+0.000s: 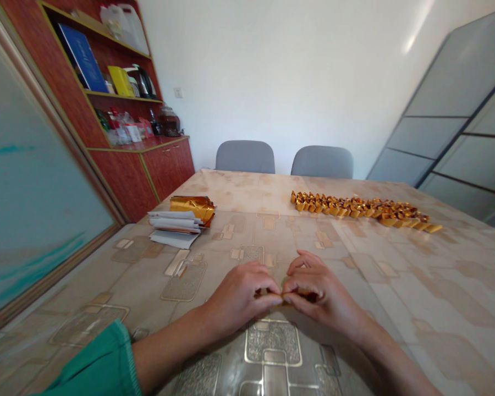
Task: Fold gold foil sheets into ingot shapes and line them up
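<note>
Above the near part of the table, my left hand (247, 289) and my right hand (319, 286) meet with thumbs and fingertips pinched together. Between them they grip a small piece of gold foil paper (287, 304), mostly hidden by the fingers. Its folded shape cannot be made out. Off to the left lies a stack of paper sheets, with gold foil (192, 206) showing at the back and white paper (175, 223) in front. Rows of folded gold paper pieces (355, 208) stand packed together at the far right.
A patterned cloth covers the table (247, 231). Beyond its far edge stand two grey chairs, the left chair (245, 157) and the right chair (322, 161). A red-brown cabinet (165, 168) with loaded shelves is at the left, near a frosted door panel (37, 181).
</note>
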`<state>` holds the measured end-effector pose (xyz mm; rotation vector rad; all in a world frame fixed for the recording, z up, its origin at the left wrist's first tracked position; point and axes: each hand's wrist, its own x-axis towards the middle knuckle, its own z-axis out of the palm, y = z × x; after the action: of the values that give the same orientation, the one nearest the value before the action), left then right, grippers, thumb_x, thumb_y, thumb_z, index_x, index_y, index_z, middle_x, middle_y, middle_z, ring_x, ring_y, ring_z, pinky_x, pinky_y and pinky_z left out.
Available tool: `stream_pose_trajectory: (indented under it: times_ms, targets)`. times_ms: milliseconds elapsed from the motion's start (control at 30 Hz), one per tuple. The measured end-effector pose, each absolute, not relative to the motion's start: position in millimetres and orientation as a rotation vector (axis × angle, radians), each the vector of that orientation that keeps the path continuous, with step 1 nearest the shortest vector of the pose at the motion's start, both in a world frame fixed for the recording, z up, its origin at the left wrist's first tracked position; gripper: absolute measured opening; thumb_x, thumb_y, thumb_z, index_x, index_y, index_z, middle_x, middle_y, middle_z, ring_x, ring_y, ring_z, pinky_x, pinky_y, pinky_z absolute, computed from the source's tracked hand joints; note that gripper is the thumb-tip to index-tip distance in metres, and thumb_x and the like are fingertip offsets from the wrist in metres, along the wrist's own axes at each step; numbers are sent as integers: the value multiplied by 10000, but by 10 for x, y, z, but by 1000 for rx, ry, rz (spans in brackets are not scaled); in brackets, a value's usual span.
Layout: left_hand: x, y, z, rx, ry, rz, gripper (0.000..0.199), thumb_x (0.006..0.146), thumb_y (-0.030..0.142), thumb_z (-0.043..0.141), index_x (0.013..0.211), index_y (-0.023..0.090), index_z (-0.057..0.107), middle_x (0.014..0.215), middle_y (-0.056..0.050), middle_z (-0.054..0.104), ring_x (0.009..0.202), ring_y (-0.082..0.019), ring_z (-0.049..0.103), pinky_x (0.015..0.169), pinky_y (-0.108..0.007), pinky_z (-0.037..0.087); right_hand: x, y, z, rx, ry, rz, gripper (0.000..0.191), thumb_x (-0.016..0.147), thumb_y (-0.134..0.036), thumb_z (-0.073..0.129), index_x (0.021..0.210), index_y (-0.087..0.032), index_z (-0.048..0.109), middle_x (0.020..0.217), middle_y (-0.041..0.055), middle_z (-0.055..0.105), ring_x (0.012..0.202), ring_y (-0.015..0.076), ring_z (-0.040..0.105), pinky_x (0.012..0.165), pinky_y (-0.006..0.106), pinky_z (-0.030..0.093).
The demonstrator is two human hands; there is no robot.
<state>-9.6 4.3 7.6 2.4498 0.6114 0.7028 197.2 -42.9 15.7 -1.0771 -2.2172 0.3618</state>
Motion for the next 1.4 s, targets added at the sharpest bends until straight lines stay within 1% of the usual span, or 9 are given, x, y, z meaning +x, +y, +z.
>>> stream_pose_trajectory:
  times_ms: [200, 333, 433, 633, 867, 1000, 1100, 1233, 1400]
  targets:
    - [-97, -12, 92, 2472, 743, 700, 153, 849, 177, 629, 719, 182, 710, 669, -7, 641, 692, -158, 577, 636, -251, 388, 2035, -391, 119, -1059, -2187, 447, 159, 919, -303, 656, 777, -246, 701, 707, -6, 674, 798, 181, 581, 808, 362, 434]
    - [-84, -31, 123, 2524, 755, 630, 94, 831, 169, 654, 767, 188, 720, 729, -20, 666, 749, -178, 593, 669, -262, 402, 2011, -400, 123, -1046, -2247, 365, 192, 948, -293, 613, 777, -251, 690, 697, -21, 662, 778, 173, 580, 925, 423, 395]
    - [-78, -35, 140, 2490, 773, 602, 137, 851, 203, 667, 723, 170, 704, 682, -5, 624, 674, -150, 569, 628, -247, 377, 1992, -408, 131, -1037, -2244, 350, 195, 946, -310, 622, 770, -255, 687, 686, -28, 654, 789, 176, 585, 971, 443, 368]
    - [-127, 11, 149, 2422, 754, 622, 227, 884, 209, 623, 670, 159, 679, 642, 17, 561, 620, -121, 535, 588, -233, 336, 2146, -357, 140, -1156, -1979, 523, 250, 892, -413, 674, 710, -244, 701, 714, 20, 651, 776, 201, 597, 723, 354, 458]
    - [-123, 86, 148, 2065, 835, 778, 187, 810, 196, 649, 630, 154, 682, 620, 3, 595, 603, -123, 524, 586, -240, 345, 2428, -261, 92, -1299, -1726, 413, 310, 911, -396, 609, 660, -215, 624, 631, 3, 618, 618, 182, 589, 600, 314, 461]
    - [-79, 142, 91, 1378, 879, 827, 227, 799, 357, 684, 727, 143, 663, 586, 16, 575, 501, -90, 462, 471, -201, 295, 2322, -292, 72, -1264, -1707, 255, 81, 889, -299, 636, 863, -226, 659, 824, 36, 678, 790, 219, 634, 741, 363, 508]
    - [-54, 133, 66, 1042, 827, 807, 289, 725, 395, 769, 757, 143, 633, 600, 27, 570, 482, -65, 456, 419, -172, 248, 2126, -356, 52, -1110, -1913, 99, 269, 880, -191, 632, 1142, -247, 612, 1076, 77, 647, 1024, 244, 602, 877, 406, 512]
    - [-13, 43, 60, 811, 736, 786, 299, 653, 330, 831, 754, 145, 620, 656, 26, 594, 562, -71, 529, 491, -160, 377, 1948, -434, 7, -1039, -2116, -23, 344, 901, -127, 587, 1209, -279, 583, 1220, 80, 568, 1072, 222, 580, 858, 362, 538]
    - [31, -43, 23, 681, 687, 689, 341, 626, 307, 855, 794, 131, 616, 731, -15, 665, 641, -110, 612, 645, -230, 504, 1930, -465, 26, -947, -2211, -138, 189, 932, -159, 582, 1064, -259, 672, 1073, 61, 634, 949, 208, 595, 782, 336, 510]
